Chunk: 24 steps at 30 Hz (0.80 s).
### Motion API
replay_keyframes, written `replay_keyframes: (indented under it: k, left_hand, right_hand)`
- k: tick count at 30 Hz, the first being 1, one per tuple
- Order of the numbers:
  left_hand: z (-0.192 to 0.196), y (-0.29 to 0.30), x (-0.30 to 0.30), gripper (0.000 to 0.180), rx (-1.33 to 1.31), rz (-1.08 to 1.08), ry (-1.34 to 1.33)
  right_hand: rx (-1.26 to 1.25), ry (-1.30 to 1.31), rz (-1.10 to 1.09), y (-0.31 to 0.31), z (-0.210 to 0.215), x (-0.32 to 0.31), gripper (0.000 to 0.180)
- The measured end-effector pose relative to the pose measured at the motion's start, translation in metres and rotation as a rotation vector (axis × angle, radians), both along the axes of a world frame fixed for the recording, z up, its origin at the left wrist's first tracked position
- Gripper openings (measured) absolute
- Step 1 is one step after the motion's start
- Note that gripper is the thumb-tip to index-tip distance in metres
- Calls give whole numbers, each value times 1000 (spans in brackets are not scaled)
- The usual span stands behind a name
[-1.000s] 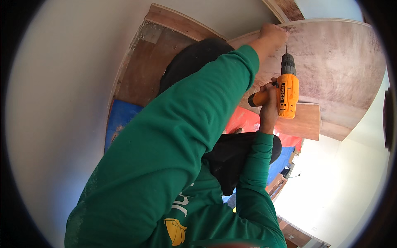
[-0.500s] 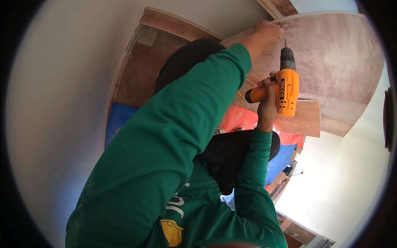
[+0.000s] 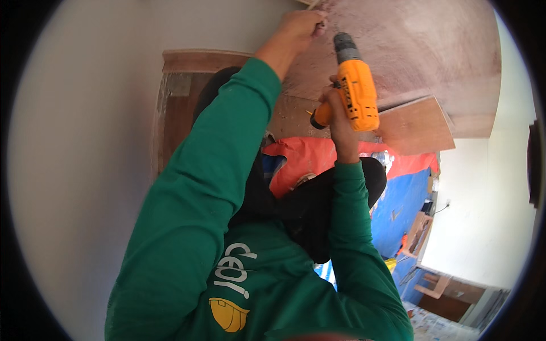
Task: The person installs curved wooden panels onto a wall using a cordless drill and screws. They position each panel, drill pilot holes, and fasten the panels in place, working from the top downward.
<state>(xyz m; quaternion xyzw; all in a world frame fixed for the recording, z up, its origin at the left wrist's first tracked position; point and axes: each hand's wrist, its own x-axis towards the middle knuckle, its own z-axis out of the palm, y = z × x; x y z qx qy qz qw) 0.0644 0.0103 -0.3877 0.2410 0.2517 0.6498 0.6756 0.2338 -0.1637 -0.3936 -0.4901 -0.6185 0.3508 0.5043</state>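
My right hand grips an orange cordless drill by its handle. The drill's dark chuck and thin bit point up toward a large reddish-brown plywood panel; whether the bit touches it I cannot tell. Just left of the chuck, my left hand is raised against the panel near its upper edge, fingers curled and pinched together. Anything between those fingertips is too small or hidden to make out. Both my arms wear green sleeves.
A loose plywood piece leans below the panel. Red sheeting and blue sheeting cover the floor around my bent knees. A pale wall rises close on the left. Wooden pieces lie at the right.
The view has tilted, so both hands, the drill and the panel sit farther left and higher in the picture. Each hand keeps its grip, and the drill stays close to the left hand.
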Motion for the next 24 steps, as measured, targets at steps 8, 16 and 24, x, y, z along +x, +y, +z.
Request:
replay_keyframes:
  k: [8, 16, 24]
  left_hand:
    - [12, -6, -12, 19, -69, -49, 115]
    - [13, -12, -14, 23, -63, -42, 131]
    - [15, -8, -18, 16, -73, -70, 108]
  right_hand:
    - [345, -127, 88, 3, 2, -4, 17]
    - [193, -146, 19, 3, 5, -6, 26]
    - [89, -78, 19, 4, 5, -6, 28]
